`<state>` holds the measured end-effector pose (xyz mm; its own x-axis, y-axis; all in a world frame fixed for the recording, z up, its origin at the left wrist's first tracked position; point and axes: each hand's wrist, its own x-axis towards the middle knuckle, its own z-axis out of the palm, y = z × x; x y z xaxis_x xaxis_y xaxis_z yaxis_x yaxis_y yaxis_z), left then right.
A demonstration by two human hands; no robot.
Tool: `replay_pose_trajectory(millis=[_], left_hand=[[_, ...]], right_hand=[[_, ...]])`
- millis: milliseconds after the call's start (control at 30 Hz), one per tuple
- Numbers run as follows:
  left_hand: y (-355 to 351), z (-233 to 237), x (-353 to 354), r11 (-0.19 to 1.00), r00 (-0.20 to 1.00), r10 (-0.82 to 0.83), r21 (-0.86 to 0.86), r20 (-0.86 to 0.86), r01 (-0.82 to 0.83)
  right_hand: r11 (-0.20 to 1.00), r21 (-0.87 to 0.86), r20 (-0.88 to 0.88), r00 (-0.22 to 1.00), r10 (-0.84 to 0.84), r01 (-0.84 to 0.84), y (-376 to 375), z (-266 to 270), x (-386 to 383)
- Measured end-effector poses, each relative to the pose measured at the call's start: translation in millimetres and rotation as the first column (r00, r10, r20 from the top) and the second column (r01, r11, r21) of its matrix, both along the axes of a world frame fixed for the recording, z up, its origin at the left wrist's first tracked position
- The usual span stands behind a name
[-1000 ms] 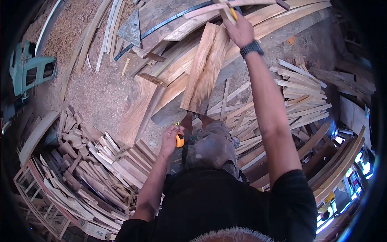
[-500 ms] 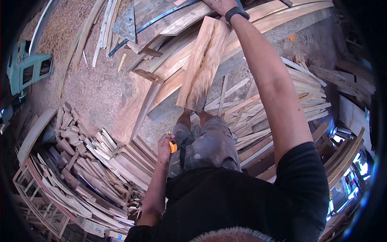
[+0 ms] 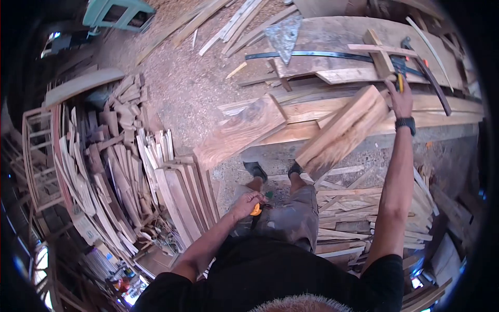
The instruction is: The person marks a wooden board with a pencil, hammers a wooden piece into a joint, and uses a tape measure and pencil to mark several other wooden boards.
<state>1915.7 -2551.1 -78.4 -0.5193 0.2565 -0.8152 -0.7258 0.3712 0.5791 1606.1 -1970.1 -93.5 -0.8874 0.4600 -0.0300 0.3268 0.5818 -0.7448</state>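
I read this as the picking-out stage of the work: one board is stood up on a slant in front of the person, apart from the long planks that lie across the sawdust floor behind it. The right hand has its grip closed on the board's upper end, with a yellow pencil tucked between the fingers and a watch on the wrist. The board's lower end hangs just beside the shoes; it is blurred, so I cannot tell whether it touches the floor. The left hand is low at the hip, its grip wrapped around an orange tape measure, and I see no blade drawn out. A second wide board leans near the first, and a stack of offcuts stands to the left. To my mind, measuring or marking would call for the board to be laid flat and steady, since one hand alone holds it, and for the tape hand to come up to it.
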Motion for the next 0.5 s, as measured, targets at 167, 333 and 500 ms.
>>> replay_pose_trajectory(millis=[167, 333, 500], left_hand=[[-70, -22, 27, 0.994, 0.996, 0.087, -0.063, -0.033, -0.089], [-137, -34, 10, 0.964, 0.958, 0.23, -0.099, -0.173, -0.249], [-214, -33, -37, 0.869, 0.869, 0.483, -0.064, -0.113, -0.491]], right_hand=[[0.981, 0.139, -0.09, 0.988, -0.123, 0.135, 17, -8, 41], [0.967, 0.129, -0.228, 0.956, -0.186, 0.219, -47, 58, 73], [0.979, 0.147, 0.021, 0.989, -0.146, 0.141, -221, 117, 105]])
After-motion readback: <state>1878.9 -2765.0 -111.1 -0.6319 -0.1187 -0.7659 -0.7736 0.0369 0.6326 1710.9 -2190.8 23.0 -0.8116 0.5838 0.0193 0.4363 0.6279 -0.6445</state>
